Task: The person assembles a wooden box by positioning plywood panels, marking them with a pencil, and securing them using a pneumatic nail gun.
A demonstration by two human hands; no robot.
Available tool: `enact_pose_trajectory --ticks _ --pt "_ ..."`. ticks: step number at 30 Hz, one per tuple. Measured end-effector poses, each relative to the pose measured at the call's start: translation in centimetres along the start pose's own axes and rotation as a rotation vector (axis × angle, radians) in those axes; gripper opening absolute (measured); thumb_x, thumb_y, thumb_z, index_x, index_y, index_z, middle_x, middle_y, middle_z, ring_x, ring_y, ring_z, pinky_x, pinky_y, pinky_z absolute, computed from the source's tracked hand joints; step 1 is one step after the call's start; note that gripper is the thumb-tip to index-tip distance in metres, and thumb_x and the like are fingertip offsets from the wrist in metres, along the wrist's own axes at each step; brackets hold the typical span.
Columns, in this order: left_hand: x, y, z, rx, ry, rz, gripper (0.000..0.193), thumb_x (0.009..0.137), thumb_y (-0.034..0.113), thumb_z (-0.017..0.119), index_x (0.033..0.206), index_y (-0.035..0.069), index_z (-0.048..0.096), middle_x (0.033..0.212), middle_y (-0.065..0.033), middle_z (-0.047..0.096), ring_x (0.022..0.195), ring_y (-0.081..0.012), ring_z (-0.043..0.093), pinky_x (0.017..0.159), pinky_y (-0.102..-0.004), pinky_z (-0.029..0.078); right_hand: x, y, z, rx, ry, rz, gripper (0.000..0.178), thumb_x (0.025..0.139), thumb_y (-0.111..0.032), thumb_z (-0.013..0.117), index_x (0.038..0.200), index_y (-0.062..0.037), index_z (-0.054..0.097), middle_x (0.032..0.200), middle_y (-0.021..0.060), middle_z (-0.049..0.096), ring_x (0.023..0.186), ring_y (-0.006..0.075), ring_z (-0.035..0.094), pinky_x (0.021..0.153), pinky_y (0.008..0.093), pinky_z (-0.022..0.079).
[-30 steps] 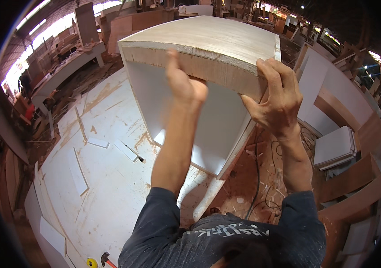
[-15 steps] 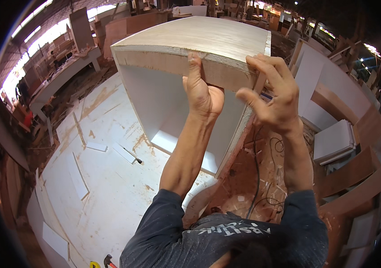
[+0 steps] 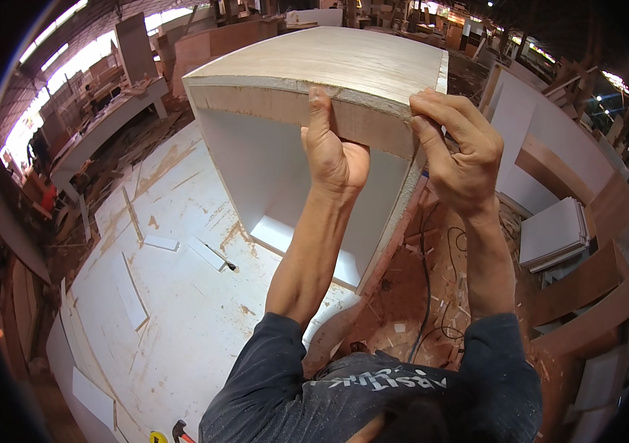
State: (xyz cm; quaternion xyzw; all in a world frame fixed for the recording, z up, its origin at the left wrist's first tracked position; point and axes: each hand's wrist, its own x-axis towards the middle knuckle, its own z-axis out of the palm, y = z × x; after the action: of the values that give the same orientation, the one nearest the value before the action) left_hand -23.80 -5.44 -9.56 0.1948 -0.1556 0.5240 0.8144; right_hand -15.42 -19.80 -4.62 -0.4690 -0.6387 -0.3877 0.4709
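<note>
An open wooden cabinet box [image 3: 255, 155] with pale inner walls stands in front of me. Its top is a plywood panel [image 3: 329, 55] with a rough front edge. Below that edge runs a wooden rail [image 3: 381, 133]. My left hand [image 3: 335, 151] grips this rail near its middle, thumb up over the front face and fingers hidden behind it. At the cabinet's front right corner is my right hand [image 3: 465, 144], thumb and forefinger pinched together against the corner. Whatever lies between those fingertips is too small or hidden to tell.
The cabinet stands on a large white board [image 3: 181, 325] with wood strips [image 3: 131, 292] scattered over it. A hammer [image 3: 180, 430] lies at the lower edge beside a yellow thing [image 3: 158, 437]. On the right, a black cable [image 3: 425, 273] crosses the littered floor near stacked white panels [image 3: 553, 232].
My right hand has closed from spread fingers into a pinch at the corner, its thumb moving up and in. The left hand keeps its grip on the rail.
</note>
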Motion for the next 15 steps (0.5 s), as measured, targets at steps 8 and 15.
enact_pose_trajectory --ticks 8,15 --pt "0.09 0.04 0.0 -0.005 0.021 0.02 0.039 0.098 0.03 0.073 0.127 0.008 0.058 0.12 -0.0001 0.065 0.117 -0.0159 0.061 0.109 -0.0418 0.051 -0.21 -0.03 0.47 -0.046 0.029 -0.026 0.018 0.084 0.0 0.077 0.101 -0.0021 0.076 0.099 0.0147 0.075 0.096 0.0278 0.075 0.082 0.0337 0.061" --pt "0.02 0.04 0.01 -0.009 0.015 0.008 0.041 0.098 0.032 0.071 0.129 0.008 0.057 0.123 -0.0013 0.064 0.119 -0.0177 0.06 0.111 -0.0426 0.049 -0.21 -0.32 0.67 -0.041 0.057 -0.026 0.015 0.086 0.001 0.075 0.101 -0.0016 0.076 0.099 0.0148 0.074 0.092 0.0273 0.075 0.081 0.0342 0.061"
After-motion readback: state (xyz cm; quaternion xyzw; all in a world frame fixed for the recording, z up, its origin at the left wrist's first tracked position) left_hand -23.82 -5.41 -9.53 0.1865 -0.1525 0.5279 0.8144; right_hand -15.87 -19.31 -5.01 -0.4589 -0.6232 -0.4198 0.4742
